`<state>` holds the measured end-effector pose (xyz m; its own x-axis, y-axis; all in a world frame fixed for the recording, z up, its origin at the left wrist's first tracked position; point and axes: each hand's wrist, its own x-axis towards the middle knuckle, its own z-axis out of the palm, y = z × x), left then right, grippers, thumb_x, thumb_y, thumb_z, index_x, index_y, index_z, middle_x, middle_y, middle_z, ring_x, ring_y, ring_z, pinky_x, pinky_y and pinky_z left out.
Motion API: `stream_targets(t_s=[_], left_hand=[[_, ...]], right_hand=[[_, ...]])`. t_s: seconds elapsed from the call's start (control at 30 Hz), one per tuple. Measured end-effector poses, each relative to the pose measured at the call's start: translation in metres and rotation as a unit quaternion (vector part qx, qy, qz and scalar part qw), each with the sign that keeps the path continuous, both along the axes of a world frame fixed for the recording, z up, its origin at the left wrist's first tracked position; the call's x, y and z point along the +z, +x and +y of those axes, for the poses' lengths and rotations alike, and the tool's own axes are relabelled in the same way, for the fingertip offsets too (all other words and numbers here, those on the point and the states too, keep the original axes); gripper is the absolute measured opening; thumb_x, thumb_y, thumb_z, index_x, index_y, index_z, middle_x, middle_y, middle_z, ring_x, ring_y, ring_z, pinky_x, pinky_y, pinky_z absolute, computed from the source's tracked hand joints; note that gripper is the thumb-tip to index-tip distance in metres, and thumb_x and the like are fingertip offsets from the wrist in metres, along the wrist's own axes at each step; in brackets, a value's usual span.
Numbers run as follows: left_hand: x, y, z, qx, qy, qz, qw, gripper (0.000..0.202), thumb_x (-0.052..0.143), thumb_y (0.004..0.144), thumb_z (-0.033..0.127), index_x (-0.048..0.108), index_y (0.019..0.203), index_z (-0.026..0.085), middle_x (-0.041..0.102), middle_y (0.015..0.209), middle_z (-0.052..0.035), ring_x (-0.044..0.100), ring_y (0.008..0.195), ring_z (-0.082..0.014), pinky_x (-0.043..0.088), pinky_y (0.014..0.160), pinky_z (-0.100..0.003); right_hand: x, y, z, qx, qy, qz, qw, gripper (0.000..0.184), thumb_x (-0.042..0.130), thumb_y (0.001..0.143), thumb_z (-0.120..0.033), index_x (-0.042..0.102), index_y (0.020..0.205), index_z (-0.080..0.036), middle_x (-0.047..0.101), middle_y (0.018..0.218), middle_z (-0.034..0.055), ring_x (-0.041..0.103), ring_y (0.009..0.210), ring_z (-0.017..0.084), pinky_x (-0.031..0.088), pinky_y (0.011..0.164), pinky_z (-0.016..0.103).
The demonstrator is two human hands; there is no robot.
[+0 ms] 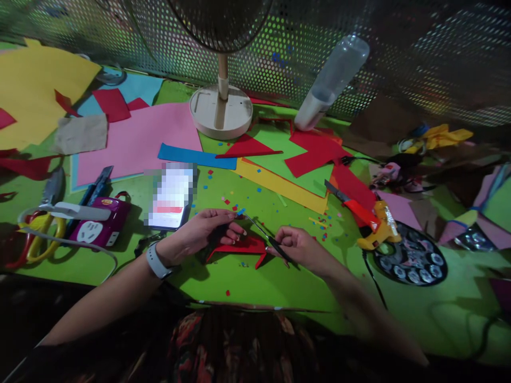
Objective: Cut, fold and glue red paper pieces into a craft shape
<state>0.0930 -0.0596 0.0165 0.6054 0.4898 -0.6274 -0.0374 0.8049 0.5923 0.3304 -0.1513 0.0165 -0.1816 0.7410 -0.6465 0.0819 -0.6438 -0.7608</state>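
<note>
My left hand, with a pale watch on the wrist, pinches a tiny blue piece between thumb and forefinger. In my right hand is a slim tool with a black handle and a narrow metal tip. Its tip points at the blue piece; whether it touches is too small to tell. Under both hands lies a folded red strip on the green table. Tiny coloured bits are scattered around them.
A phone lies left of my hands, beside a purple box and scissors. A fan base and leaning bottle stand behind. Coloured sheets spread across the back. An orange cutter and black round tray sit right.
</note>
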Motion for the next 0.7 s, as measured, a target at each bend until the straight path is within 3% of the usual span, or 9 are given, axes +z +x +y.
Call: stream_targets(t_s=[0.23, 0.7], left_hand=[[0.0005, 0.0022, -0.0018, 0.005, -0.009, -0.011, 1.000, 0.015, 0.066, 0.085, 0.025, 0.070, 0.079, 0.011, 0.074, 0.081, -0.0115, 0.066, 0.060, -0.0113, 0.055, 0.060, -0.021], [-0.0003, 0.0037, -0.0018, 0.033, -0.023, -0.025, 0.999, 0.011, 0.066, 0.084, 0.020, 0.068, 0.090, 0.011, 0.073, 0.076, -0.0109, 0.068, 0.061, -0.0136, 0.056, 0.058, -0.022]], right_hand=[[0.0000, -0.0018, -0.0007, -0.006, -0.004, 0.004, 1.000, 0.041, 0.084, 0.059, -0.040, 0.049, 0.069, -0.022, 0.047, 0.050, -0.0087, 0.038, 0.042, 0.006, 0.032, 0.041, 0.022], [-0.0006, -0.0036, -0.0012, -0.008, -0.009, 0.009, 1.000, 0.045, 0.084, 0.058, -0.045, 0.047, 0.068, -0.022, 0.048, 0.049, -0.0101, 0.039, 0.040, 0.005, 0.034, 0.039, 0.020]])
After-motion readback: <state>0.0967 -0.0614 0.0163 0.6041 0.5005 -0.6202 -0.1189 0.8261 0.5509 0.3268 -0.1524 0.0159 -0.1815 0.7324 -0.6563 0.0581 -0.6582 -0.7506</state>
